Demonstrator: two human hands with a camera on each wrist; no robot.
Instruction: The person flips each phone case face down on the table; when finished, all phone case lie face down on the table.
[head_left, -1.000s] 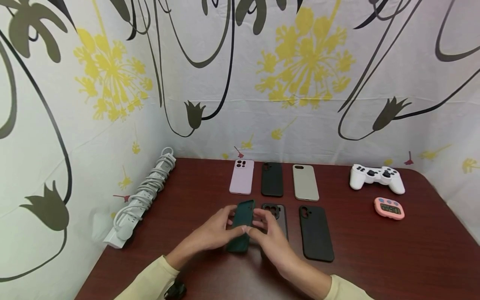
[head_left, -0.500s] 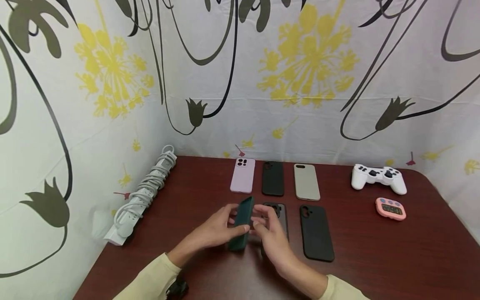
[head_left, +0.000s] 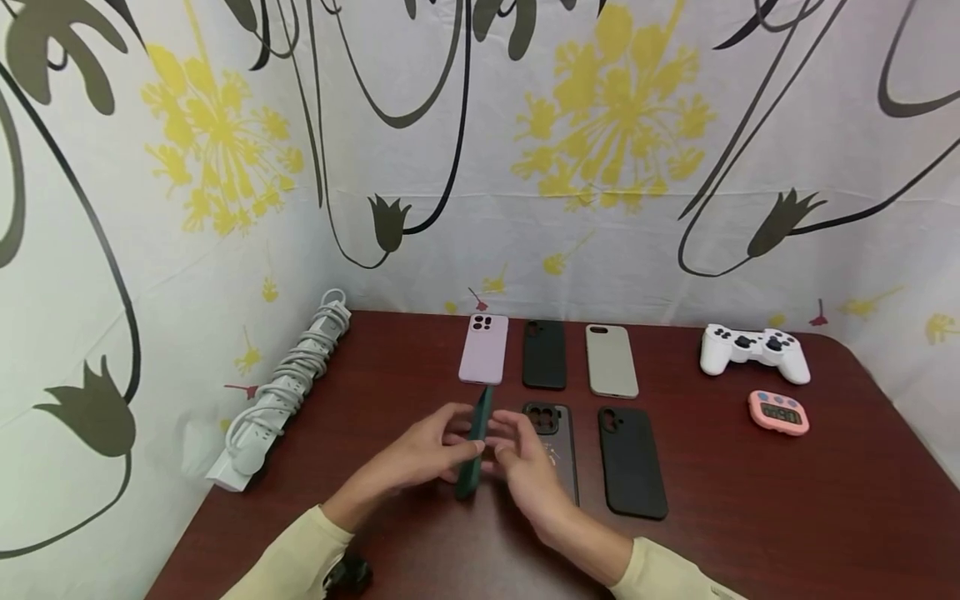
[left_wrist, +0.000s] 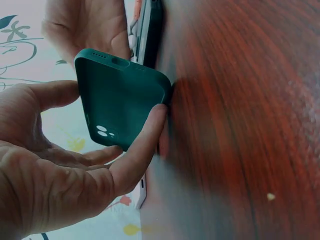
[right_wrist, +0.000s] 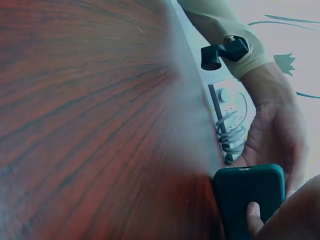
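A dark green phone case (head_left: 475,450) stands steeply on edge above the front middle of the table. My left hand (head_left: 426,445) grips it by its edges, thumb on one side and fingers on the other. In the left wrist view the hollow inside of the case (left_wrist: 120,95) shows, camera holes at its far end. My right hand (head_left: 525,473) is at the case's right side, fingers loosely bent. A fingertip (right_wrist: 253,209) of it overlaps the smooth back of the case in the right wrist view. A grey phone case with camera rings (head_left: 561,454) lies partly behind my right hand.
A black case (head_left: 632,462) lies to the right. Behind are a lilac case (head_left: 483,352), another black case (head_left: 544,357) and a beige case (head_left: 611,363). A white game controller (head_left: 753,353), a pink timer (head_left: 778,413) and a cord-wrapped power strip (head_left: 288,387) flank them.
The green case has turned from showing its broad face to nearly edge-on in the head view. My right thumb has drawn back from the left one, and both hands have shifted slightly left.
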